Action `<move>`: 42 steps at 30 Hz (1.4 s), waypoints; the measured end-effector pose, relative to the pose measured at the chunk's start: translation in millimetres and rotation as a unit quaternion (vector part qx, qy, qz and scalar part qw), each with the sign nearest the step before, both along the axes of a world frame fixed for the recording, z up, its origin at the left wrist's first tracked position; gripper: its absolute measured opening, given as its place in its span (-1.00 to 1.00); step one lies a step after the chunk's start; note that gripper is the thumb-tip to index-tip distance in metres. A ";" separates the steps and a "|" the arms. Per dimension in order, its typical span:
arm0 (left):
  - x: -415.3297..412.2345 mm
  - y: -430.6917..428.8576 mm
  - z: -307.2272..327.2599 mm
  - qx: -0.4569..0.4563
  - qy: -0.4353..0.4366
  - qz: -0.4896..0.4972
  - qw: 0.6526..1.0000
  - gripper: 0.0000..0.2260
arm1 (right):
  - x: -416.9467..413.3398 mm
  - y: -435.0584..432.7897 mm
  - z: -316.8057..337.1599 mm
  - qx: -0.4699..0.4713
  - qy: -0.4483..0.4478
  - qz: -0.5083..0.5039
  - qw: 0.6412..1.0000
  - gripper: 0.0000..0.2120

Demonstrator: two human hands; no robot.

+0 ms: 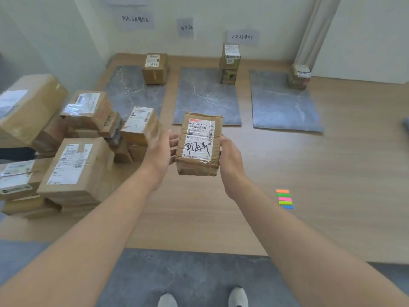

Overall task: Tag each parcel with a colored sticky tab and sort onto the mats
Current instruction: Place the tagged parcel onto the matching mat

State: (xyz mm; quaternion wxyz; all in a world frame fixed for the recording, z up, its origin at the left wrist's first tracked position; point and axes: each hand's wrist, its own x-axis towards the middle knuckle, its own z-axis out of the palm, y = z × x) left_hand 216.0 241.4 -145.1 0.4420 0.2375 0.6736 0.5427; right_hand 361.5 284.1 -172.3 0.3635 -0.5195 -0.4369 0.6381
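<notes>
Standing on a grey mat [199, 273] at the bottom of the frame, with only the toes of two shoes [238, 296] showing, a person lifts a parcel [199, 145] to centre frame. Its label faces up, likely to be read before a colour is chosen. The right hand [230, 156] grips its right side, thumb hooked over the front edge and fingers hidden behind. The left hand [162, 151] is blurred, its fingers near straight and laid against the left side, steadying rather than clutching. No tab shows on the faces in view. The tabs [285, 199], strips of orange, green, pink and blue, lie on the floor at lower right, close to the right hand's side. A pile [73, 151] of waiting parcels fills the left, cut off by the frame edge. Beyond, the left mat [132, 94], middle mat [205, 100] and right mat [285, 103] each have boxes at the far end. The left box [155, 68] bears an orange strip. Signs [136, 19] on the wall above are too blurred to read.
</notes>
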 end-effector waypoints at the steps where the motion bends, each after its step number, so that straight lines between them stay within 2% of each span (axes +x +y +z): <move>1: 12.8 5.1 -7.8 -0.004 -0.007 -0.006 1.000 -0.66 | 13.5 5.6 -7.3 -0.001 -0.003 0.001 1.000 -0.64; 8: 85.8 32.0 -66.6 -0.030 -0.042 0.009 0.999 -0.67 | 90.4 39.7 -62.8 -0.033 -0.026 0.005 0.999 -0.63; 15: 115.2 37.1 -128.3 -0.061 -0.050 -0.004 0.997 -0.68 | 125.3 45.5 -119.1 -0.082 -0.031 -0.002 0.996 -0.61; 19: 119.9 34.3 -147.6 -0.069 -0.056 -0.017 0.996 -0.70 | 130.7 43.7 -143.6 -0.090 -0.038 0.001 0.995 -0.70; 26: 124.3 33.7 -147.5 -0.073 -0.046 -0.034 0.996 -0.72 | 136.6 43.4 -152.0 -0.078 -0.050 -0.002 0.996 -0.66; 30: 128.6 42.0 -140.1 -0.019 0.047 -0.016 0.999 -0.77 | 150.8 44.6 -157.8 -0.048 -0.095 -0.031 0.994 -0.58; 34: 149.9 57.2 -125.3 0.054 0.067 -0.015 0.996 -0.75 | 190.6 48.1 -160.4 0.005 -0.144 -0.096 0.985 -0.73; 37: 175.4 71.6 -117.2 0.070 0.017 -0.053 0.996 -0.68 | 221.5 50.7 -165.5 0.012 -0.198 -0.116 0.973 -0.72; 42: 218.8 81.1 -130.2 0.022 -0.065 -0.124 0.990 -0.51 | 248.8 55.7 -179.6 0.013 -0.230 -0.125 0.965 -0.62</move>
